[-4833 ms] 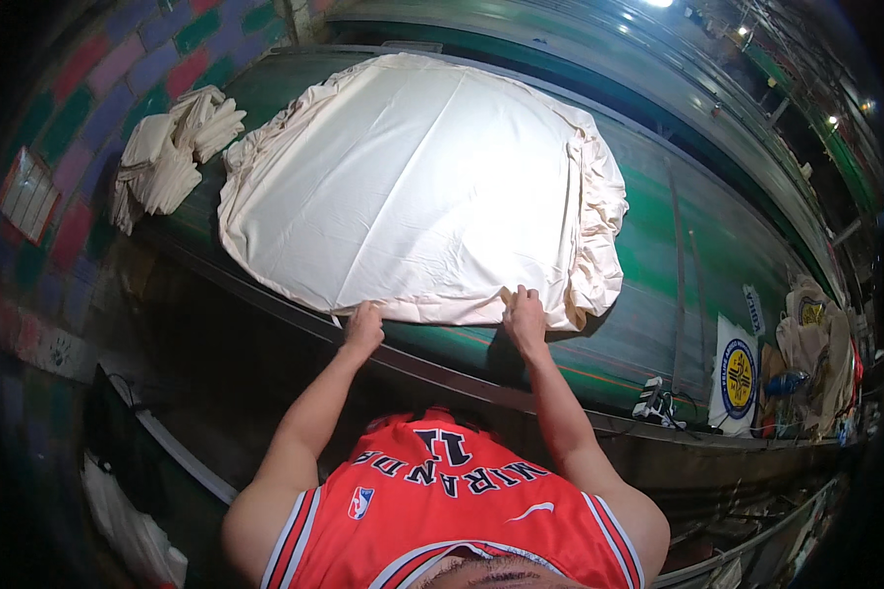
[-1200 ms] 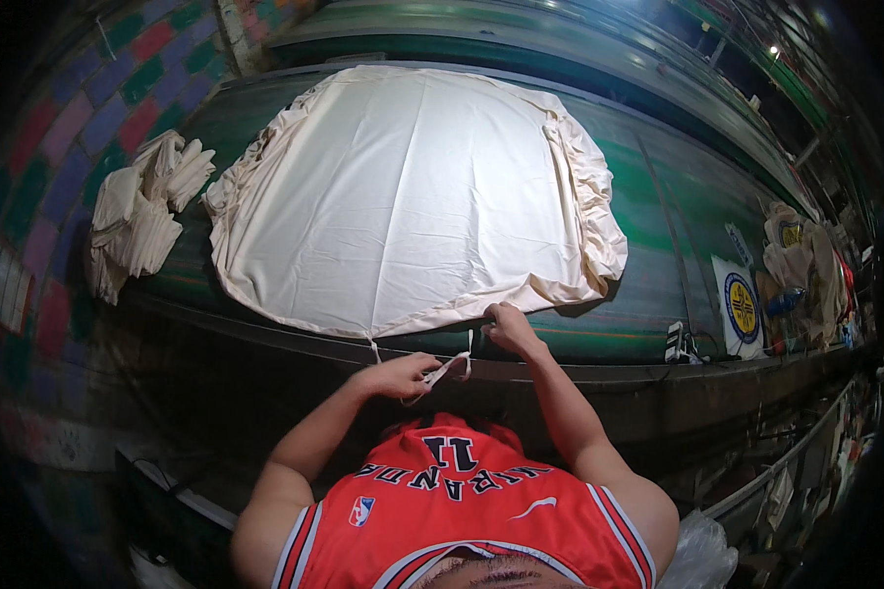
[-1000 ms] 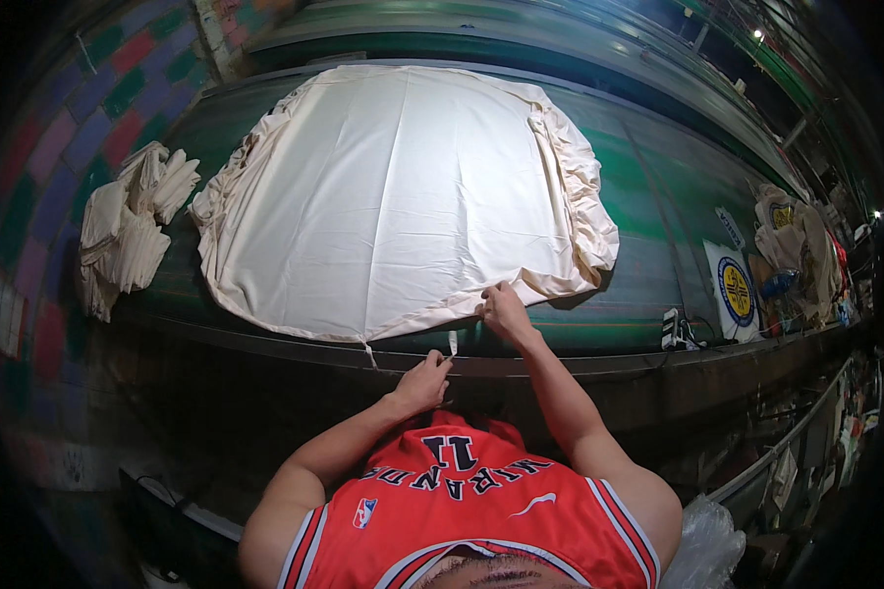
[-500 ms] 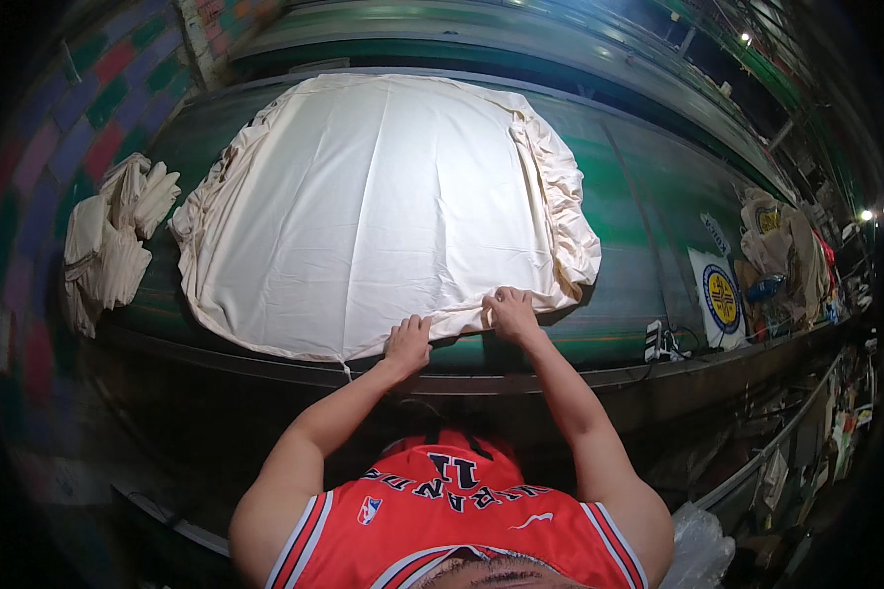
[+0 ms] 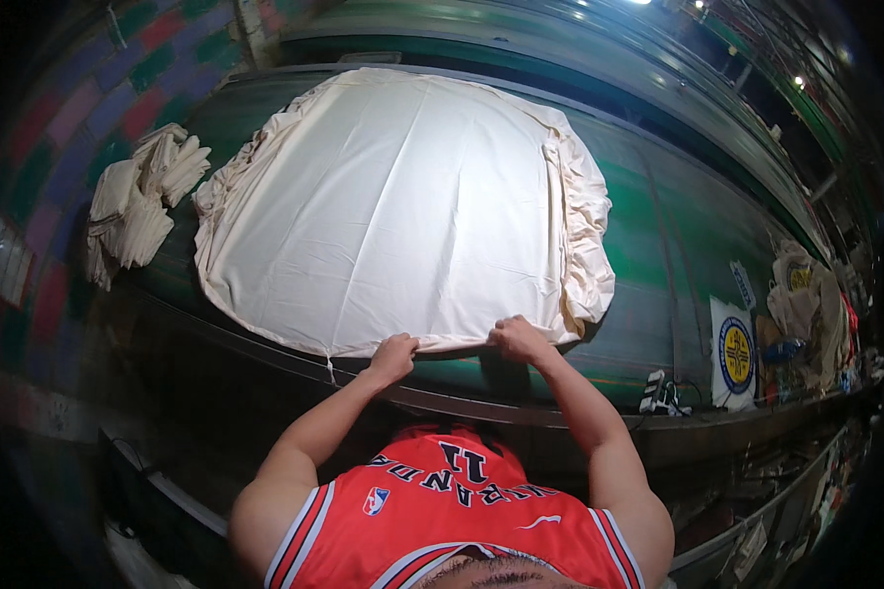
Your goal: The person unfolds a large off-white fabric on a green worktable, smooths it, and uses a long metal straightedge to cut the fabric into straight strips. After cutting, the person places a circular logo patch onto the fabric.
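A large cream fitted sheet (image 5: 403, 216) with gathered, ruffled edges lies spread on a green table (image 5: 658, 285). Long crease lines run across its flat middle. My left hand (image 5: 395, 356) is closed on the near edge, just right of a short thread tail (image 5: 331, 370) that hangs from the hem. Farther right, my right hand (image 5: 518, 340) grips the same edge near the bunched right corner. Between the two hands the hem is drawn fairly straight, slightly above the table's front edge. My fingertips are partly hidden by the backs of the hands.
A stack of folded cream cloth (image 5: 138, 201) sits at the table's left end. To the right are a small black-and-white device (image 5: 662, 395), a white bag with a round emblem (image 5: 734, 355) and piled cloth bags (image 5: 805, 304). A painted brick wall (image 5: 88, 108) borders the left.
Both hands hold the near hem, which is now straighter and pulled toward me; its fold between them has flattened. The whole view has shifted and tilted slightly.
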A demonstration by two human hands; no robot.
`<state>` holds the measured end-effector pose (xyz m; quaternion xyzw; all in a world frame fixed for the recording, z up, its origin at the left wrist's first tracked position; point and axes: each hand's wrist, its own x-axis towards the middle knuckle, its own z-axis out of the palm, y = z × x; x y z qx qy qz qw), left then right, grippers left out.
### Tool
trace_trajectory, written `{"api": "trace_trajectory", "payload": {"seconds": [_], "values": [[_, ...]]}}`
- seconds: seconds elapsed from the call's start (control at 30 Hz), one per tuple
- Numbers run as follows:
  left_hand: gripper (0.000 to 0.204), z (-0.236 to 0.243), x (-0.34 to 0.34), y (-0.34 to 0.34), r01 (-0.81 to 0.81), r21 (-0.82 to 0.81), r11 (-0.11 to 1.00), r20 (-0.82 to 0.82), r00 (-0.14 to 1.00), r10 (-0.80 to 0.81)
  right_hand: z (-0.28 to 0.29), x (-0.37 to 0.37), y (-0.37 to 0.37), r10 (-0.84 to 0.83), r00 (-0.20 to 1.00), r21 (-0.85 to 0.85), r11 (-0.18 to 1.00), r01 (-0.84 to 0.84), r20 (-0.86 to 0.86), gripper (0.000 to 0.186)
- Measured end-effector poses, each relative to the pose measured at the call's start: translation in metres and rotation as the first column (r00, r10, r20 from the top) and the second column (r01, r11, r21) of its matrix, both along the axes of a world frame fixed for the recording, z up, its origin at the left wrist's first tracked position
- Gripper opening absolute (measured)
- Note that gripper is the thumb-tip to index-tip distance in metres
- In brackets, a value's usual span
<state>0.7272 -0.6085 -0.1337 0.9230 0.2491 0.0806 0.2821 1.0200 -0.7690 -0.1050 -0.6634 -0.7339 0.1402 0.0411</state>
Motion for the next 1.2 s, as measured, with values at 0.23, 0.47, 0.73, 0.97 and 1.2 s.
{"api": "trace_trajectory", "payload": {"seconds": [0.23, 0.47, 0.73, 0.97, 1.2], "values": [[0.017, -0.001, 0.001, -0.021, -0.035, 0.081, 0.996, -0.052, 0.998, 0.039, -0.009, 0.009, 0.001, 0.117, 0.988, -0.185, 0.973, -0.134, -0.1, 0.025], [0.016, 0.016, 0.008, -0.023, 0.031, -0.063, 0.998, -0.255, 0.966, -0.046, -0.004, 0.053, 0.025, -0.053, 0.939, -0.18, 0.984, -0.01, -0.34, 0.031], [0.047, 0.029, 0.088, -0.075, 0.029, 0.086, 0.996, -0.039, 0.999, -0.026, -0.005, 0.126, 0.05, -0.765, 0.642, 0.157, 0.628, 0.762, -0.06, 0.044], [0.026, 0.012, 0.126, -0.106, 0.175, 0.142, 0.974, -0.184, 0.972, -0.148, -0.033, 0.136, 0.06, -0.711, 0.703, 0.197, 0.685, 0.701, -0.027, 0.026], [0.02, 0.003, 0.128, -0.104, 0.264, 0.096, 0.96, -0.229, 0.944, -0.237, -0.037, 0.142, 0.059, -0.681, 0.731, 0.185, 0.715, 0.675, -0.036, 0.026]]}}
